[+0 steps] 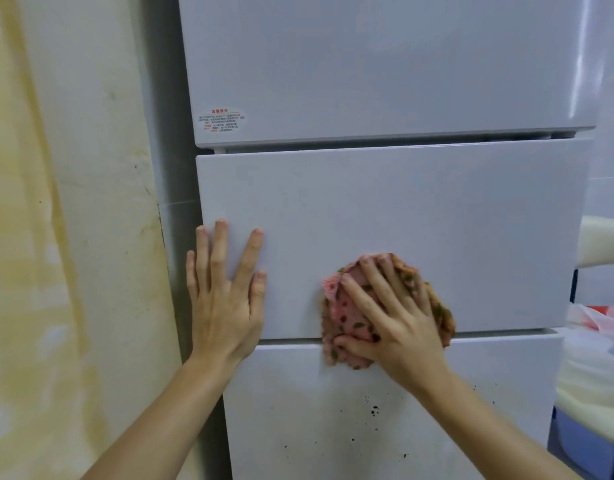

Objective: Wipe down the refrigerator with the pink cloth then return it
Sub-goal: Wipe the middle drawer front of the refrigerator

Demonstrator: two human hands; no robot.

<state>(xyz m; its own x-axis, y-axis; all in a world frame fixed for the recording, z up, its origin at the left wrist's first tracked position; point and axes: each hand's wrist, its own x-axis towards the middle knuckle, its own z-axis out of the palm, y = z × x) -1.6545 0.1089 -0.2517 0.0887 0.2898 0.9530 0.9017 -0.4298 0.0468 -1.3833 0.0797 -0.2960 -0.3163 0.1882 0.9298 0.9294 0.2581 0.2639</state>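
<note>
Work surface: the white front of a refrigerator (402, 209), standing beside a stained, yellowish wall (73, 202) on its left side.

Nearest the camera, both forearms reach up and forward to the appliance. The lower panel (298, 427) lies between them and carries a scatter of dark specks (373, 410), close beside the right forearm.

The hands are apart, at roughly the same height. The left hand (225, 296) lies flat with straight, spread fingers on the left edge of the middle panel (437, 237); it holds nothing and appears to serve as a brace. The right hand (399, 317) presses the pink cloth (347, 317) against the door, fingers spread over it and thumb bent onto its lower edge.

The cloth is bunched into a rough oval, long axis near upright. It straddles the seam between the middle and lower panels, with most of it on the middle panel.

Critical relation: the specks lie directly below the cloth, on the right hand's side, well away from the left hand. A downward stroke with the right hand would probably reach them.

Farther up, the upper door (367, 64) bears a small red-printed label (222, 121) at its lower left corner. The return location for the cloth is not in view.
</note>
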